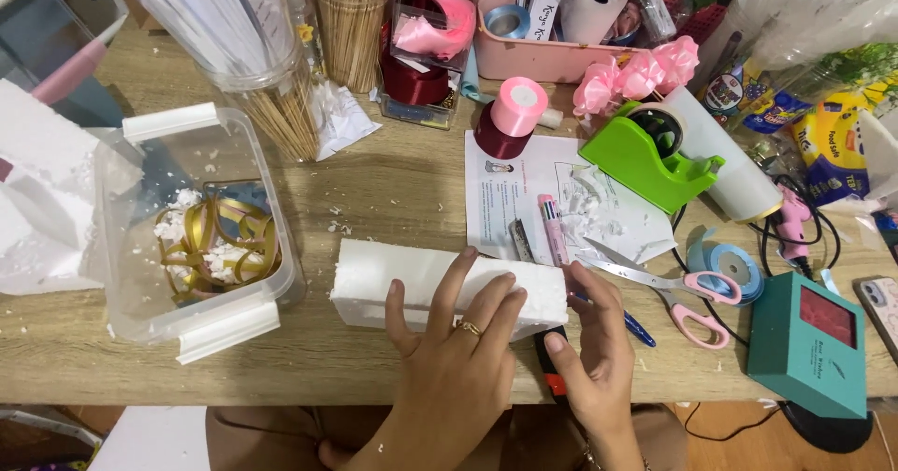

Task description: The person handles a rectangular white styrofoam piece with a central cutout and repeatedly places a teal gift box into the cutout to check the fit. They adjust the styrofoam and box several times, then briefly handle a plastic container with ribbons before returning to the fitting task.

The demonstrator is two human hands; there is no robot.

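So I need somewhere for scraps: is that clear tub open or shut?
Open: the tub has no lid on, and gold ribbon and foam bits lie uncovered inside.

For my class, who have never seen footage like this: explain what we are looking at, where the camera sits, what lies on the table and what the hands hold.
There is one picture, taken by a camera worn on a person's head, looking down at their own two bare hands. No machine is involved.

The left hand, with a ring on one finger, lies flat on a white foam block on the wooden table. The right hand touches the block's right end and grips a black and orange tool; what kind it is cannot be told.

Around them lie pink-handled scissors, a green tape dispenser, a printed sheet of paper, a teal box and a clear plastic tub holding gold ribbon and foam crumbs. Ribbon rolls and wooden sticks stand at the back.
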